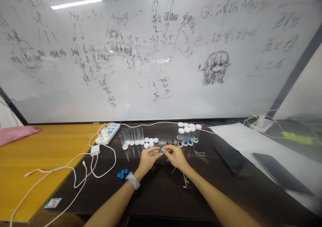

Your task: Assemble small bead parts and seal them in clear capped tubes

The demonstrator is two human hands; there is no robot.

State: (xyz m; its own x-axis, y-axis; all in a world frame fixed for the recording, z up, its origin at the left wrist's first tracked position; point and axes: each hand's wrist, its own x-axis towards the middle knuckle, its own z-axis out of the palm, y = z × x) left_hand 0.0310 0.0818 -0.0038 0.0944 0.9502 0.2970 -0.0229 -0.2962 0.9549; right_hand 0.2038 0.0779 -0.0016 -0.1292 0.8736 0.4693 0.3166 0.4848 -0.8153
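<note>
Over the dark table, my left hand point(148, 158) pinches a small shiny blue round piece point(160, 150) between thumb and fingertips. My right hand point(176, 156) meets it from the other side, its thumb and fingers closed on the same piece. Just beyond my fingers stand small black parts point(172, 142) and several white caps point(151, 140). To the left of my left wrist lies a cluster of similar blue pieces point(122, 174). Thin metal hex keys point(185, 180) rest below my right hand, and more thin rods point(201, 156) lie to its right.
Clear tubes point(132, 136) stand back left; capped tubes with coloured parts point(187, 136) stand back right. A power strip point(108, 134) and white cables point(75, 168) spread on the left. Two dark phone-like devices point(232, 161) and white paper point(241, 136) lie right. A whiteboard point(141, 96) rises behind.
</note>
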